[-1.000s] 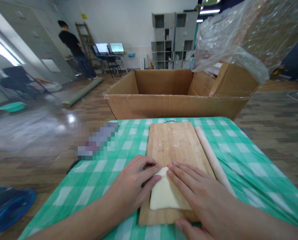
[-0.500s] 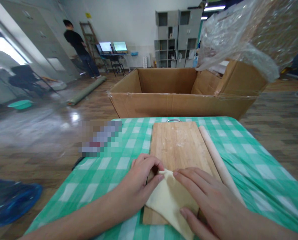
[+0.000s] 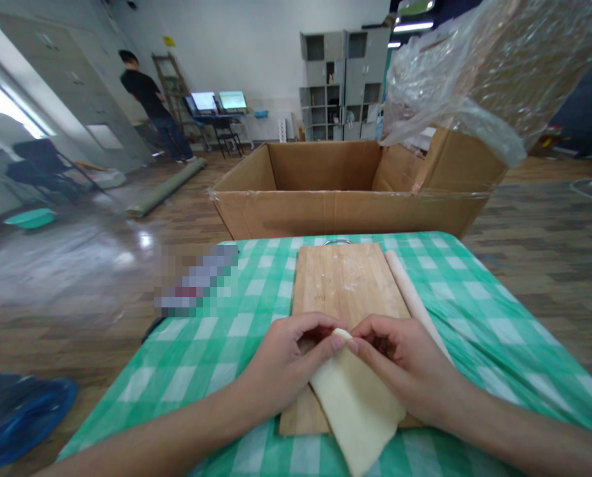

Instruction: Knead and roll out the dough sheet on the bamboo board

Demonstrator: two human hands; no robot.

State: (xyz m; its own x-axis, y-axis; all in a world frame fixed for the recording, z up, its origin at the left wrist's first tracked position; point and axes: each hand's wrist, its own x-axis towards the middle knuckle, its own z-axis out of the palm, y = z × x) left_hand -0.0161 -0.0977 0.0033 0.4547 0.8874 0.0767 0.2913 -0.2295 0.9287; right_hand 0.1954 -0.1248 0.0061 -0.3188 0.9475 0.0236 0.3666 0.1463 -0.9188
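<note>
A pale sheet of dough hangs over the near end of a wooden cutting board on a green checked tablecloth. My left hand and my right hand both pinch the dough's far edge, fingertips nearly meeting at the middle. The sheet's near corner droops past the board's front edge onto the cloth. A wooden rolling pin lies along the board's right side, close to my right hand.
A large open cardboard box stands just beyond the table, with crumpled clear plastic over its right flap. A person in black stands far left by desks with monitors. A blue object lies on the wooden floor at left.
The dough lay flat under both spread hands. Both hands have since pinched its far edge and lifted it, and the sheet has turned and slid toward the board's front edge.
</note>
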